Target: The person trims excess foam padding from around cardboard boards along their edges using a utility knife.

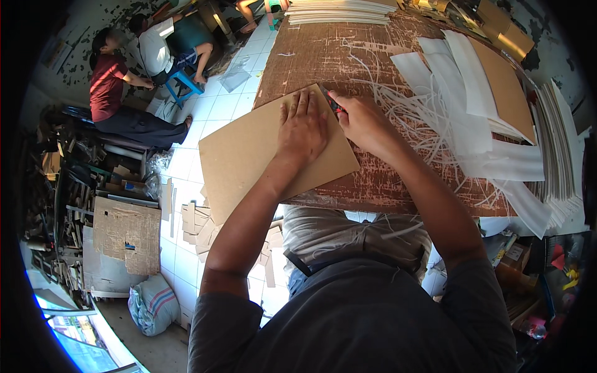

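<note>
pressing flat, the left hand (303, 127) pins the tan rectangular cardboard sheet (249, 155) overhanging the worn brown worktable (385, 180); the right hand (364, 121) is closed around a small cutter (334, 102) at the sheet's edge. firm, even pressure advised.

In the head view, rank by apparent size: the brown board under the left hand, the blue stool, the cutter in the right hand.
1. Brown board
2. Blue stool, farther away, so true size unsure
3. Cutter, mostly hidden by the right hand
</note>
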Demonstrator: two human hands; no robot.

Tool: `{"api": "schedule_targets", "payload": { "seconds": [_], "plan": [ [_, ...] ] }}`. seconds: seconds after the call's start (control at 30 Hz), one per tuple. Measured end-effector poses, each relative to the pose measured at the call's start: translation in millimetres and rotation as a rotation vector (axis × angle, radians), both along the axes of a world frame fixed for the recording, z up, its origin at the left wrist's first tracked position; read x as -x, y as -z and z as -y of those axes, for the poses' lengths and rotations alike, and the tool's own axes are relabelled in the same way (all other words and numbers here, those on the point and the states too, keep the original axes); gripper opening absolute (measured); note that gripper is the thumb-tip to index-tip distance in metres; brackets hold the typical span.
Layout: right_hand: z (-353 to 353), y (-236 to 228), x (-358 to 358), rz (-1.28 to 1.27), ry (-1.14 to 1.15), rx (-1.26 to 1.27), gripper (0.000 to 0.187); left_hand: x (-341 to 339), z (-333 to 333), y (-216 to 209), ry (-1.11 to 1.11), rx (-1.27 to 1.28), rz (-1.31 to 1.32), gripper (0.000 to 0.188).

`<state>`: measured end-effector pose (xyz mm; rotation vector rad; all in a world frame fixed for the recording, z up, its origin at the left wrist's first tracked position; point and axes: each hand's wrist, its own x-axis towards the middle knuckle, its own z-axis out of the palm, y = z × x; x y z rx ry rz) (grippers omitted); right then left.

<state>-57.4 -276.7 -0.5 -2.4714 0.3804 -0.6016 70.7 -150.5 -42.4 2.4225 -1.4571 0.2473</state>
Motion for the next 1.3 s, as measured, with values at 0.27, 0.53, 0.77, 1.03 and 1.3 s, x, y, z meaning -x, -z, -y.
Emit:
{"api": "schedule_targets", "payload": {
  "seconds": [0.27, 0.53, 0.77, 1.03, 1.3],
  "plan": [
    [-23.4, -9.9, 44.5, 0.004, -0.02, -0.008, 0.048, -0.1, 0.4, 0.8, -0.004, 0.011, 0.016, 0.061],
    [-39.3, -10.2, 75.6, 0.025, -0.02, -0.007, 0.049, -0.5, 0.8, 1.3, -0.003, 0.015, 0.037, 0.061],
    [-37.4, -15.5, 76.9, -0.065, 0.007, -0.033, 0.045, 22.0, -15.9, -16.8, 0.039, -0.037, -0.029, 0.059],
    [-37.4, -17.6, 76.9, -0.081, 0.01, -0.133, 0.045, 67.5, -48.7, -15.3, 0.1, 0.028, -0.045, 0.057],
    [-46.3, -14.5, 83.6, -0.102, 0.009, -0.119, 0.05, 71.2, -47.0, -12.1, 0.075, -0.007, 0.01, 0.058]
  ]
}}
